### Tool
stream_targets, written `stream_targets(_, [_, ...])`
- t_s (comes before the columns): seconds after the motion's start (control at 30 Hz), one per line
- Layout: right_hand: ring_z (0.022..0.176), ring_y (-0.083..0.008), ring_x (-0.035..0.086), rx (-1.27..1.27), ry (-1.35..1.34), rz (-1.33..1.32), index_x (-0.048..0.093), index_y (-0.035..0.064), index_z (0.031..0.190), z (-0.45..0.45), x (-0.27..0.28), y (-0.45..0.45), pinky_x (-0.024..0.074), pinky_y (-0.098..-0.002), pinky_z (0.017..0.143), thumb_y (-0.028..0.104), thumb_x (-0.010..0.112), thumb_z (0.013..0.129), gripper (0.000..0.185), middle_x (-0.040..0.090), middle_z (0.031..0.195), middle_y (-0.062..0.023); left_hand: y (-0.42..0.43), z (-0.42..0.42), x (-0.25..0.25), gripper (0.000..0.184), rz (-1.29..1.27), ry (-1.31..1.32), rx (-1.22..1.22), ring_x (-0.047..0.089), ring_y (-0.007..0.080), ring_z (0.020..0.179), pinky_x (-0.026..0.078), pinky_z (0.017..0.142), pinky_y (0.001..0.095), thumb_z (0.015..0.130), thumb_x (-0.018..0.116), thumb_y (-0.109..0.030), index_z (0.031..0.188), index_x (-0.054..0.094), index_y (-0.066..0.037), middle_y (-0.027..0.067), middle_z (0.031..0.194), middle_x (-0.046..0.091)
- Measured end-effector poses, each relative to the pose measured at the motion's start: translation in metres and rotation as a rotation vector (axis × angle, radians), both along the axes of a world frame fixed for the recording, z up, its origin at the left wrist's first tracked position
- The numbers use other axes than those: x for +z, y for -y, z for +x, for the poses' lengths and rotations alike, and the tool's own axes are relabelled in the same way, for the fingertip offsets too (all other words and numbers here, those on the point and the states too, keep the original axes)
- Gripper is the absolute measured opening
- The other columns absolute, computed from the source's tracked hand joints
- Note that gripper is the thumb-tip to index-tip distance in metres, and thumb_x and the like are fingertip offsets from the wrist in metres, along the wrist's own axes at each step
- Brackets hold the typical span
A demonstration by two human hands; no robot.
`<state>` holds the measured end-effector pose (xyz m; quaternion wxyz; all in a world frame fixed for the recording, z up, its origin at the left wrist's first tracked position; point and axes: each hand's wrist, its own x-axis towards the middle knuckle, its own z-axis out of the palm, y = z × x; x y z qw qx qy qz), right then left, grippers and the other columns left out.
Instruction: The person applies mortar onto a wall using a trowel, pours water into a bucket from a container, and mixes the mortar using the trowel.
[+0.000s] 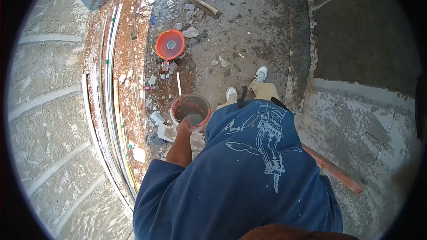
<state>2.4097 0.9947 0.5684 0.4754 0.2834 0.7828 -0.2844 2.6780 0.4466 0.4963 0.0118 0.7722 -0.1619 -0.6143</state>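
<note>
At the near rim of a dark, mortar-stained bucket (179, 106) is my left hand (185, 127), its fingers closed there. The bucket's inside is reddish and dark, with a grey patch at the bottom. Whether the fingers grip the rim or the handle is hard to see. My right hand is out of sight behind my blue shirt (231, 173). From behind the shirt's right side sticks out a long reddish bar (333, 169); what supports it is hidden.
An orange bucket (179, 41) holding liquid, with a pale round patch in it, stands ahead. Long pipes and poles (109, 62) lie along the left. Rubble and a wood plank (204, 6) litter the ground. Rough plastered walls (49, 75) rise at both sides.
</note>
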Motion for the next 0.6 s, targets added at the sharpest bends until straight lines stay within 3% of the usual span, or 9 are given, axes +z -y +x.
stream_targets(0.17, [0.082, -0.0344, 0.068, 0.157, 0.011, 0.038, 0.065, 0.0006, 0.114, -0.078, -0.011, 0.0, 0.0516, -0.0459, 0.073, 0.025, 0.066, 0.085, 0.038, 0.07, 0.088, -0.0186, -0.016, -0.01, 0.024, 0.026, -0.101, -0.066, 0.14, 0.063, 0.0273, 0.078, 0.052, 0.052, 0.0443, 0.09, 0.063, -0.011, 0.114, 0.058, 0.0, 0.0136, 0.093, 0.061])
stream_targets(0.27, [0.085, -0.0364, 0.069, 0.349, -0.045, 0.112, 0.064, 0.0015, 0.117, -0.139, -0.018, -0.004, 0.0524, -0.0466, 0.076, 0.027, 0.067, 0.085, 0.041, 0.071, 0.092, -0.0197, -0.028, -0.074, 0.095, 0.025, -0.191, 0.121, 0.172, 0.064, 0.0298, 0.072, 0.051, 0.05, 0.042, 0.089, 0.062, -0.009, 0.11, 0.057, 0.004, 0.0153, 0.093, 0.063])
stream_targets(0.33, [0.087, -0.0378, 0.069, 0.58, -0.197, 0.148, 0.064, 0.0022, 0.119, -0.191, -0.011, 0.016, 0.0529, -0.0471, 0.078, 0.028, 0.067, 0.084, 0.043, 0.071, 0.094, -0.0205, -0.029, -0.103, 0.115, 0.024, -0.219, -0.021, 0.164, 0.063, 0.0302, 0.065, 0.05, 0.047, 0.039, 0.088, 0.062, -0.009, 0.106, 0.056, 0.005, 0.0171, 0.092, 0.063])
stream_targets(0.4, [0.099, -0.0406, 0.067, 0.819, -0.468, 0.089, 0.064, 0.0083, 0.124, -0.253, 0.051, 0.094, 0.0508, -0.0463, 0.088, 0.032, 0.069, 0.082, 0.049, 0.07, 0.104, -0.0238, -0.026, -0.128, 0.121, 0.022, -0.25, -0.124, 0.091, 0.063, 0.03, 0.063, 0.051, 0.049, 0.0368, 0.089, 0.06, -0.01, 0.105, 0.056, 0.003, 0.0172, 0.089, 0.062])
stream_targets(0.43, [0.106, -0.0378, 0.066, 0.854, -0.552, -0.071, 0.063, 0.0039, 0.125, -0.277, 0.063, 0.122, 0.0508, -0.0436, 0.089, 0.035, 0.069, 0.082, 0.053, 0.069, 0.111, -0.0253, -0.028, -0.14, 0.121, 0.021, -0.264, -0.152, 0.023, 0.063, 0.0296, 0.064, 0.053, 0.053, 0.0361, 0.089, 0.058, -0.011, 0.106, 0.057, 0.0, 0.0164, 0.086, 0.062])
stream_targets(0.47, [0.103, -0.0383, 0.066, 0.901, -0.532, -0.151, 0.063, 0.009, 0.127, -0.295, 0.093, 0.165, 0.0508, -0.0436, 0.09, 0.034, 0.069, 0.083, 0.051, 0.069, 0.111, -0.0229, -0.027, -0.151, 0.123, 0.02, -0.277, -0.18, -0.05, 0.063, 0.0292, 0.065, 0.054, 0.057, 0.0354, 0.09, 0.056, -0.012, 0.107, 0.057, -0.002, 0.0157, 0.084, 0.061])
stream_targets(0.53, [0.104, -0.037, 0.066, 0.969, -0.484, -0.373, 0.063, 0.0081, 0.127, -0.309, 0.147, 0.244, 0.0507, -0.0425, 0.09, 0.035, 0.069, 0.083, 0.052, 0.069, 0.113, -0.0218, -0.021, -0.184, 0.147, 0.017, -0.226, -0.191, -0.059, 0.063, 0.0283, 0.063, 0.053, 0.054, 0.0356, 0.088, 0.058, -0.01, 0.104, 0.058, -0.003, 0.0148, 0.082, 0.062])
stream_targets(0.6, [0.105, -0.0359, 0.066, 1.091, -0.368, -0.584, 0.063, 0.0099, 0.127, -0.31, 0.155, 0.304, 0.0507, -0.0423, 0.089, 0.034, 0.069, 0.083, 0.051, 0.069, 0.113, -0.0208, -0.001, -0.204, 0.138, 0.018, -0.222, -0.288, -0.081, 0.063, 0.0269, 0.064, 0.053, 0.052, 0.0356, 0.086, 0.061, -0.008, 0.103, 0.057, -0.003, 0.0136, 0.084, 0.062])
